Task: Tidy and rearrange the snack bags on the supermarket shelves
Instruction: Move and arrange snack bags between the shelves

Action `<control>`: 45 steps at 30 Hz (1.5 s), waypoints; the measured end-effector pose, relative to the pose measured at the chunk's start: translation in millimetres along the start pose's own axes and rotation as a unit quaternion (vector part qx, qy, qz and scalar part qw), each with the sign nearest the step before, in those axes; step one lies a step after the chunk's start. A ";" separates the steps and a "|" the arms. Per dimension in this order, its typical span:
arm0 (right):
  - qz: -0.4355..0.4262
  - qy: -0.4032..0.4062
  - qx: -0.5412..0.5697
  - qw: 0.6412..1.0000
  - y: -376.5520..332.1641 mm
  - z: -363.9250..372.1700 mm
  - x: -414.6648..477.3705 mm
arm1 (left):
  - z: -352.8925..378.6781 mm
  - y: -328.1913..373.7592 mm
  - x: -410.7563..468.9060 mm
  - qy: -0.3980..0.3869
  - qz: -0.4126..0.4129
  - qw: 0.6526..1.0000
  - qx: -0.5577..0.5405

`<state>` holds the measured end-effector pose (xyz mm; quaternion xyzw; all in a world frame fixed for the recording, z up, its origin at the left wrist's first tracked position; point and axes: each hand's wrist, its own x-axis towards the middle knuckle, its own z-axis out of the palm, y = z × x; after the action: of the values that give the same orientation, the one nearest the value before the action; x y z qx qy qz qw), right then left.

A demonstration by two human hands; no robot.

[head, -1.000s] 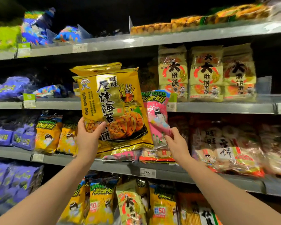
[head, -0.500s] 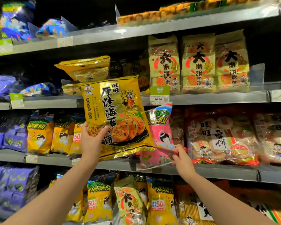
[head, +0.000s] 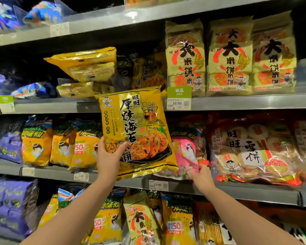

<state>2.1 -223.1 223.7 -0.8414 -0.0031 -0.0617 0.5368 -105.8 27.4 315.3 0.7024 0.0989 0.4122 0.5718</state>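
My left hand [head: 109, 159] grips a large yellow seaweed rice-cracker bag [head: 136, 128] by its lower left, holding it upright in front of the middle shelves. My right hand [head: 202, 179] pinches the bottom edge of a pink snack bag [head: 185, 152] that stands on the third shelf [head: 254, 192], partly hidden behind the yellow bag. Two more yellow bags of the same kind [head: 85, 66] lie tilted and stacked on the shelf above, to the left.
Pale rice-cracker packs [head: 230, 57] stand upright at upper right beside a green price tag [head: 179, 98]. Orange bags [head: 62, 144] and purple bags [head: 7, 147] fill the left; clear red-trimmed packs [head: 251, 149] fill the right. More bags [head: 141, 218] crowd the bottom shelf.
Both hands have dropped lower against the shelves. The yellow bag came down from in front of the upper stack, and the pink bag was set down onto the third shelf.
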 end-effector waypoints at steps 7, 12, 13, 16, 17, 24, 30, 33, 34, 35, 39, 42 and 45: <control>-0.082 0.068 -0.039 0.994 -8.1 4.6 -29.4 | -0.1 -1.2 -0.6 0.010 0.002 1.000 0.004; -0.271 0.061 0.042 0.960 -65.3 6.7 -57.9 | 1.8 15.8 -1.2 0.005 0.015 1.000 -0.027; -0.288 0.056 0.049 0.955 -74.6 5.1 -61.5 | 1.1 17.7 3.1 0.010 0.014 0.999 -0.040; -0.307 0.030 0.025 0.951 -95.6 0.8 -67.5 | -0.7 31.6 18.6 0.020 0.026 0.999 -0.038; -0.323 0.028 0.006 0.946 -101.8 0.9 -67.1 | -0.1 36.8 25.1 0.018 0.033 0.999 -0.029; -0.326 0.073 -0.030 0.942 -154.2 -3.3 -43.6 | 27.5 75.0 72.3 -0.003 0.057 0.998 -0.012; -0.307 0.162 -0.071 0.935 -179.0 -12.2 -7.2 | 55.2 89.8 106.7 -0.060 0.087 0.993 0.041; -0.311 0.176 -0.091 0.930 -186.4 -12.2 5.4 | 65.5 95.9 123.1 -0.055 0.096 0.987 0.120; -0.317 0.180 -0.103 0.926 -188.5 -11.4 8.8 | 67.9 95.5 130.5 -0.048 0.103 0.983 0.142; -0.322 0.185 -0.116 0.921 -189.9 -9.8 12.1 | 69.6 95.1 136.9 -0.040 0.110 0.979 0.166; -0.326 0.197 -0.136 0.914 -190.6 -2.0 17.2 | 72.3 87.6 155.3 -0.037 0.123 0.969 0.211; -0.331 0.195 -0.142 0.912 -181.8 5.2 14.8 | 67.6 78.8 151.8 -0.045 0.148 0.970 0.188; -0.327 0.184 -0.150 0.915 -166.1 13.2 6.7 | 56.9 69.0 136.1 -0.057 0.182 0.966 0.175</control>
<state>-1.8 -141.2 369.0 -0.8378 -0.1701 -0.3875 0.3449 -2.1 46.8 439.4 0.8201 0.0073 0.4443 0.3604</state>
